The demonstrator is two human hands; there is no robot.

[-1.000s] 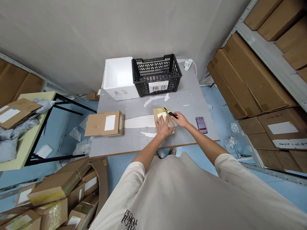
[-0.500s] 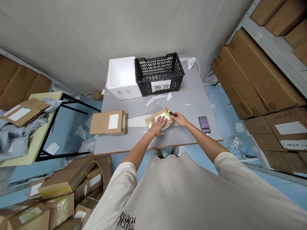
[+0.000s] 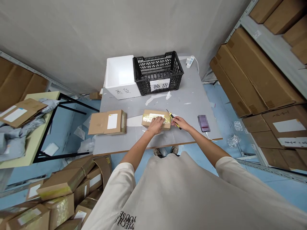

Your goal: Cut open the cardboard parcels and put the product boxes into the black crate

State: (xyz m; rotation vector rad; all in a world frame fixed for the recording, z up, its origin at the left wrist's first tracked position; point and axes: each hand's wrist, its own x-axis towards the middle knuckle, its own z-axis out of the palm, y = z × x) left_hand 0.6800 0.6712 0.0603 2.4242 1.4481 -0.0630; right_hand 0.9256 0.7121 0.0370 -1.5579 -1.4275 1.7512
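A taped cardboard box lies on the grey table close to its front edge. Clear yellowish tape and a white label show on its top. My left hand is over the box's top and front edge, fingers bent against it and holding it in place. In my right hand is a yellow-and-black utility knife, gripped at the handle, its blade pointing up and left beside the box's right end. Left of these lies another cardboard box, its flap spread out to the left.
At the table's back stand a white foam box and a black plastic crate. A phone with a cable lies right; a power strip sits behind. Cartons fill the right shelf, and parcels are piled at lower left.
The box under my left hand has turned from tilted to nearly square with the table edge. My right hand and the knife have shifted slightly right and down, off the box top.
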